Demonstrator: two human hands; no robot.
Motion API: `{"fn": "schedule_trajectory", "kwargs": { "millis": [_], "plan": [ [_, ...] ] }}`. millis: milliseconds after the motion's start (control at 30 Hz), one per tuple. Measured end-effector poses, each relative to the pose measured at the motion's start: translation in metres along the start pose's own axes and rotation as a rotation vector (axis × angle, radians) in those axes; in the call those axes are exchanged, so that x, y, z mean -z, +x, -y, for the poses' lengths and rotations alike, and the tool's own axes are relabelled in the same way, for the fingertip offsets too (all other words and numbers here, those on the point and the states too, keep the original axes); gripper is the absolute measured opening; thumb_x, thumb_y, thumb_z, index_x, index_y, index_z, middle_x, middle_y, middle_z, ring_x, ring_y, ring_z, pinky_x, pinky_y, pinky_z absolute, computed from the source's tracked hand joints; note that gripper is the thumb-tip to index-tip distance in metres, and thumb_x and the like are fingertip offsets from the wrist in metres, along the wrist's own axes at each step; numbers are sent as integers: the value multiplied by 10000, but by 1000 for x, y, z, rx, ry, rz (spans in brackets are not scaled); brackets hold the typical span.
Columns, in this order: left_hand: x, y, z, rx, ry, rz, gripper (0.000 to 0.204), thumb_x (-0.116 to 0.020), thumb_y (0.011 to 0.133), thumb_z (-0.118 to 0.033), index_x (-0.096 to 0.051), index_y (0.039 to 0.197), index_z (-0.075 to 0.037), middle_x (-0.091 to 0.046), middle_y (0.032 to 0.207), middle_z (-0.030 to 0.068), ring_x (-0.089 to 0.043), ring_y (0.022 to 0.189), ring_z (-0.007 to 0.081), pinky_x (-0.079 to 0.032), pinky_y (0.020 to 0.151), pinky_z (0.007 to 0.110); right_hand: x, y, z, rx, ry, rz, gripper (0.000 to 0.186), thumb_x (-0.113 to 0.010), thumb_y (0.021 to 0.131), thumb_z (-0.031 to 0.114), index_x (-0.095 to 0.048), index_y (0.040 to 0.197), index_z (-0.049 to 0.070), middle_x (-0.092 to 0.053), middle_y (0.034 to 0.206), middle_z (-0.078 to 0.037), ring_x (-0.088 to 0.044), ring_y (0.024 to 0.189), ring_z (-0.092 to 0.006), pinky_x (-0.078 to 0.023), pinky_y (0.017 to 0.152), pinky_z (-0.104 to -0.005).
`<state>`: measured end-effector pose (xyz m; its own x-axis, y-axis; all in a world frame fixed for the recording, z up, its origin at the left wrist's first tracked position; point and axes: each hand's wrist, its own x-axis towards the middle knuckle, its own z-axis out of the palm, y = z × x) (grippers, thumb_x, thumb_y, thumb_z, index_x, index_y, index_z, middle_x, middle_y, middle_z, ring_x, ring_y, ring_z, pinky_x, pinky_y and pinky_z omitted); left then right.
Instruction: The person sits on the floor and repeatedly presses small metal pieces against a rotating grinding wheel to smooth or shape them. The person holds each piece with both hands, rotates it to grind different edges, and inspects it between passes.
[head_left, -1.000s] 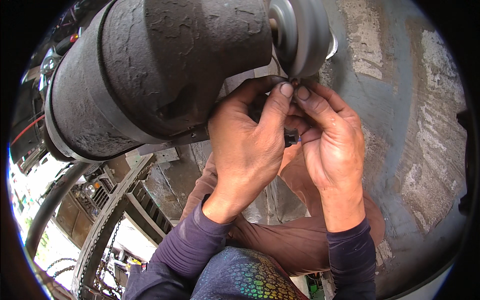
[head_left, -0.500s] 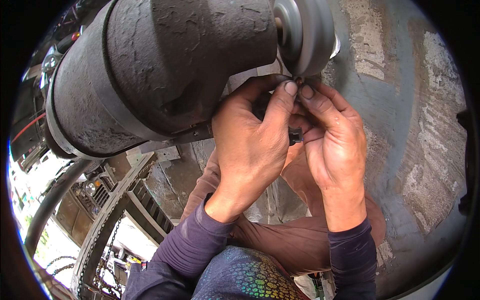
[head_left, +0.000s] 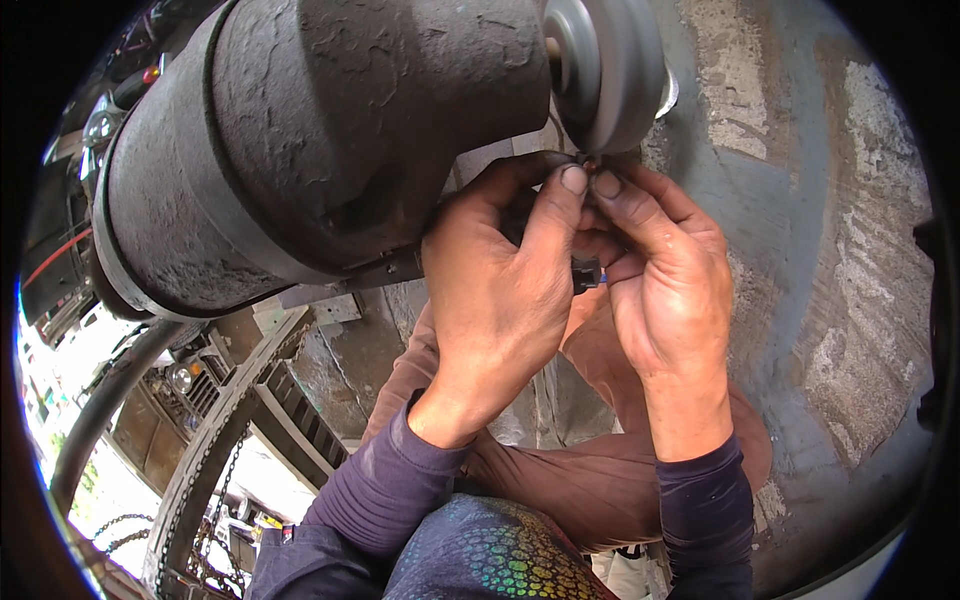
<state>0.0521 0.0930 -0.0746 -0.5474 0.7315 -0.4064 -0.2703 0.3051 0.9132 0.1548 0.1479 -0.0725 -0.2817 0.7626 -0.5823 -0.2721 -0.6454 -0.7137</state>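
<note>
1. Apparently a tiny coppery piece sits at the lower rim of the grey wheel; whether they touch is hard to tell.
2. Just below the wheel, the left hand and right hand are closed, seemingly pinching the coppery piece together.
3. Farther below the wheel, a dark block shows between them.
4. Left of the wheel lies the dark housing.
5. The wheel's blur suggests spinning: a loose pinch could let it snatch the coppery piece, or a slip graze skin.
</note>
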Motion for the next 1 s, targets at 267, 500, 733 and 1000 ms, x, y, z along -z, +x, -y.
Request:
{"fn": "schedule_trajectory", "kwargs": {
  "millis": [267, 500, 733, 1000],
  "plan": [
    [0, -3, -5, 47, -54, 13, 243, -632, 1007, -165, -698, 1045, 65, -742, 828, 110, -710, 757, 138, -552, 701, 278, -2, 0, 1, 24, -38, 13, 218, -681, 938, 24, -682, 1110, -111, -732, 939, -137, -700, 788, -161, -621, 731, -302],
    [0, -5, -5, 58, -39, 0, 234, -635, 1007, -167, -700, 1032, 56, -735, 833, 93, -703, 768, 127, -550, 704, 274, -5, 1, 2, 24, -69, 6, 195, -683, 935, 14, -693, 1089, -107, -732, 913, -136, -694, 754, -151, -604, 709, -277],
    [1, -4, -2, 44, -38, 5, 233, -643, 1008, -174, -705, 1022, 50, -721, 827, 73, -681, 767, 117, -551, 713, 269, -5, 1, 4, 23, -76, 23, 188, -676, 940, 11, -694, 1084, -107, -733, 908, -136, -692, 741, -150, -597, 703, -268],
    [0, -3, -2, 29, -42, -1, 231, -647, 1005, -169, -706, 1028, 54, -729, 836, 84, -689, 769, 117, -553, 710, 268, -4, 1, 2, 32, -61, 23, 195, -673, 943, 18, -691, 1096, -102, -733, 931, -132, -697, 769, -151, -611, 717, -276]
  ]
}}
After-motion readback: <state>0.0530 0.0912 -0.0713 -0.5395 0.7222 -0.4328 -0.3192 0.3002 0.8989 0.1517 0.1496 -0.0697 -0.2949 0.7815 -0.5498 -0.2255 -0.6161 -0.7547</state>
